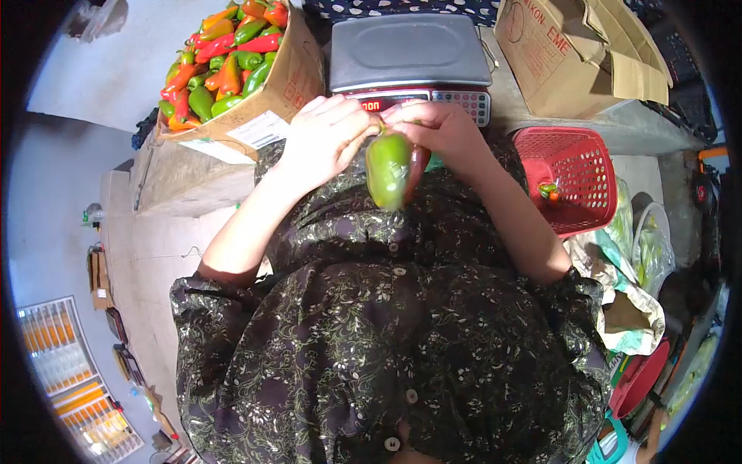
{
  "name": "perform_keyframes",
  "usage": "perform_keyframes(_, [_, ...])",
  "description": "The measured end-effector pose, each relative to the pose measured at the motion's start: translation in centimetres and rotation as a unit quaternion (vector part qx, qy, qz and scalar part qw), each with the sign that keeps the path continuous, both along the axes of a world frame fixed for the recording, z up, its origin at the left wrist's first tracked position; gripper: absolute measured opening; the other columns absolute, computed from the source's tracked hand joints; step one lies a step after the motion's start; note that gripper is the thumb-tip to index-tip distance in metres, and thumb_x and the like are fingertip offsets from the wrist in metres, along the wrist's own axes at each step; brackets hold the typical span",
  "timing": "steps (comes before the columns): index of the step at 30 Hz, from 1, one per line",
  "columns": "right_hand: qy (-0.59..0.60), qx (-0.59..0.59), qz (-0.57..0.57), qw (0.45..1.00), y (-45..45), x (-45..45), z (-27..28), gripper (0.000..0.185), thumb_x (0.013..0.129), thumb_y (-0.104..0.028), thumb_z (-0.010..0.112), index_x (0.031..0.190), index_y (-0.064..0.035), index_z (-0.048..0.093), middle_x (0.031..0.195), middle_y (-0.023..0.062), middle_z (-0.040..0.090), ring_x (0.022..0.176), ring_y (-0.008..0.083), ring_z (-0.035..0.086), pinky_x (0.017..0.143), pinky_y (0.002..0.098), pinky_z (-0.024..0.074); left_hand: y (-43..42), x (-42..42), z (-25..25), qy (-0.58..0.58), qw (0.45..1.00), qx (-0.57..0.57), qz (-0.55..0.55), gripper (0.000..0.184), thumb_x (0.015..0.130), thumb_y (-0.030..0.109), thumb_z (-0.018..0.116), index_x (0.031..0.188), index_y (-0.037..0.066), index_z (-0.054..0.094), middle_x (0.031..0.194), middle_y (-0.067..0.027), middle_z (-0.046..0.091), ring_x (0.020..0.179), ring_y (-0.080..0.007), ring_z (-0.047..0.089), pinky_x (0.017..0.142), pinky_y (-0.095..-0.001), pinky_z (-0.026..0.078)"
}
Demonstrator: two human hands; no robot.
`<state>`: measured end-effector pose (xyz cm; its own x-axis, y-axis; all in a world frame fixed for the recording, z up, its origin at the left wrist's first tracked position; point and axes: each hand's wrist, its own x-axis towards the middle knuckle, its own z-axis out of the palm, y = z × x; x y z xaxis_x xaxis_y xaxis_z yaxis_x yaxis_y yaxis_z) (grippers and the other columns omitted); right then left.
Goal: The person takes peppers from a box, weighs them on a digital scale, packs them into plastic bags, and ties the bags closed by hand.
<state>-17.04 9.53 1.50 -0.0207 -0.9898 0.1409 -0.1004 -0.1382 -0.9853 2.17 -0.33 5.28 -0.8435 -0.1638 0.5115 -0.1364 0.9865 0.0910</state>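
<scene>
A mostly green bell pepper (389,170) hangs in front of my body, its stem end up, with a dark red-brown part at its right side. Whether that dark part is the same pepper or a second one behind, I cannot tell. My left hand (326,138) pinches at the stem from the left, fingers closed. From the right, my right hand (444,133) closes its fingers at the same stem. The fingertips partly hide the stem. Just beyond both hands stands a digital scale (410,54) with a grey pan and a lit red display.
At the left, a cardboard box (297,85) is heaped with red, green and orange peppers. Another cardboard box (541,66) with raised flaps stands at the right. Below it is a red perforated basket (568,138) with small pepper pieces inside. Plastic bags (653,247) lie beside the basket.
</scene>
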Motion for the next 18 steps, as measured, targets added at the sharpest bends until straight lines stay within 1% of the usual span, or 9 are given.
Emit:
perform_keyframes(5, [0.277,-0.196,-0.069,0.938,-0.5,0.7,-0.5,0.024,0.076,-0.014,0.061,0.097,-0.0060,0.066,0.098,0.0061,0.065,0.089,0.0223,0.061,0.081,0.0322,0.0469,0.3,-0.2,-0.9,-0.026,0.973,0.218,0.074,0.014,0.086,0.017,0.056,0.080,0.005,0.058,0.073,-0.0109,0.054,0.065,-0.0262,0.055,0.062,-0.0362,0.044])
perform_keyframes(7, [0.396,-0.219,-0.075,0.889,-0.3,1.6,-0.1,0.027,0.073,-0.013,0.061,0.099,-0.0048,0.064,0.099,0.0057,0.062,0.093,0.0254,0.059,0.082,0.0349,0.0466,-0.1,-0.1,-0.8,-0.109,0.944,0.289,0.114,0.021,0.090,0.020,0.053,0.077,0.004,0.057,0.070,-0.0096,0.054,0.063,-0.0223,0.055,0.061,-0.0341,0.044])
perform_keyframes(10, [0.498,-0.147,-0.077,0.851,0.3,2.7,-0.5,0.035,0.073,-0.013,0.060,0.106,-0.0026,0.059,0.107,0.0058,0.058,0.098,0.0252,0.055,0.081,0.0370,0.0456,-1.1,-0.8,-0.7,-0.204,0.862,0.443,0.135,0.025,0.094,0.022,0.049,0.079,0.003,0.057,0.070,-0.0056,0.055,0.064,-0.0164,0.056,0.061,-0.0302,0.045])
perform_keyframes(11, [0.472,-0.143,-0.081,0.866,0.3,2.9,-0.6,0.039,0.073,-0.012,0.059,0.110,-0.0010,0.056,0.111,0.0079,0.056,0.101,0.0272,0.054,0.083,0.0373,0.0451,-1.3,-1.0,-0.6,-0.228,0.824,0.500,0.135,0.026,0.094,0.022,0.048,0.080,0.003,0.057,0.070,-0.0039,0.055,0.065,-0.0144,0.056,0.061,-0.0288,0.045])
perform_keyframes(12, [0.447,-0.139,-0.084,0.880,0.3,2.9,-0.7,0.044,0.072,-0.011,0.059,0.114,0.0005,0.053,0.115,0.0101,0.053,0.105,0.0291,0.053,0.085,0.0377,0.0447,-1.2,-1.0,-0.9,-0.146,0.732,0.661,0.078,0.025,0.095,0.023,0.048,0.082,0.003,0.056,0.072,-0.0031,0.055,0.065,-0.0142,0.056,0.062,-0.0279,0.046])
perform_keyframes(14, [0.354,-0.141,-0.088,0.920,0.1,3.1,-1.0,0.054,0.071,-0.009,0.058,0.122,0.0025,0.046,0.124,0.0147,0.048,0.111,0.0323,0.050,0.091,0.0382,0.0428,-0.8,-0.8,-2.0,0.029,0.454,0.889,-0.045,0.023,0.095,0.023,0.048,0.087,0.003,0.055,0.075,-0.0014,0.055,0.067,-0.0136,0.057,0.064,-0.0262,0.048])
perform_keyframes(15, [0.285,-0.148,-0.087,0.943,-0.2,3.3,-1.3,0.059,0.070,-0.007,0.057,0.126,0.0031,0.042,0.127,0.0171,0.044,0.114,0.0334,0.048,0.094,0.0385,0.0413,0.2,-1.3,-2.3,0.106,0.455,0.884,-0.017,0.022,0.095,0.024,0.048,0.093,0.004,0.054,0.080,-0.0034,0.056,0.070,-0.0157,0.058,0.067,-0.0277,0.050])
perform_keyframes(17, [0.202,-0.159,-0.074,0.964,-0.8,3.7,-2.1,0.072,0.068,-0.002,0.055,0.135,0.0035,0.030,0.138,0.0226,0.032,0.125,0.0351,0.039,0.103,0.0372,0.0349,1.9,-2.5,-2.3,0.201,0.522,0.829,0.025,0.022,0.096,0.023,0.048,0.092,0.003,0.054,0.082,-0.0053,0.057,0.074,-0.0160,0.058,0.071,-0.0289,0.051])
perform_keyframes(18, [0.145,-0.165,-0.063,0.974,-1.1,3.6,-2.3,0.072,0.068,-0.002,0.055,0.135,0.0034,0.031,0.139,0.0218,0.031,0.126,0.0336,0.039,0.103,0.0367,0.0346,2.3,-2.8,-2.4,0.247,0.551,0.796,0.046,0.022,0.096,0.023,0.048,0.092,0.003,0.054,0.083,-0.0062,0.057,0.075,-0.0162,0.059,0.072,-0.0295,0.051])
